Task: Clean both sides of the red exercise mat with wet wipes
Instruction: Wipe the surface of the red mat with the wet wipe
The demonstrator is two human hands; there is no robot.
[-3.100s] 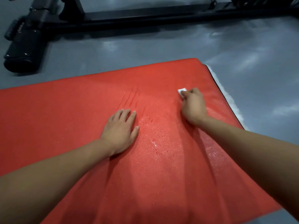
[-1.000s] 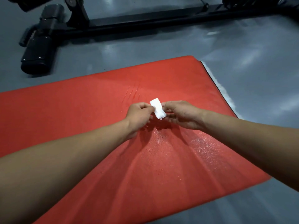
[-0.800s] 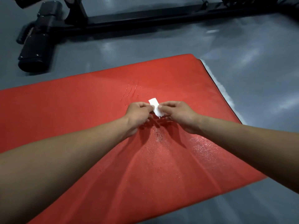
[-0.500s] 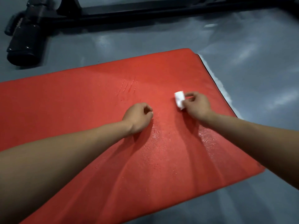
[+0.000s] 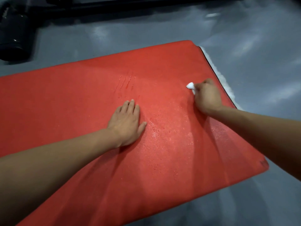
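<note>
The red exercise mat (image 5: 81, 98) lies flat on the grey floor and fills most of the view. Its middle and right part glisten with water drops and a few wet streaks. My left hand (image 5: 127, 123) rests palm down on the mat's middle, fingers straight. My right hand (image 5: 206, 97) is near the mat's right edge, its fingers curled round a small folded white wet wipe (image 5: 190, 85) that it presses on the mat. Only the wipe's tip shows past the fingers.
A white fuzzy strip (image 5: 223, 79) runs along the floor beside the mat's right edge. Black gym equipment with a long bar (image 5: 114, 5) and a padded roller (image 5: 13, 35) stands beyond the mat at the top left. Grey floor (image 5: 252, 46) surrounds the mat.
Both hands held the wipe together over the mat's middle a second ago. The right hand then carried it to the right edge, and the left hand has opened and laid flat on the mat.
</note>
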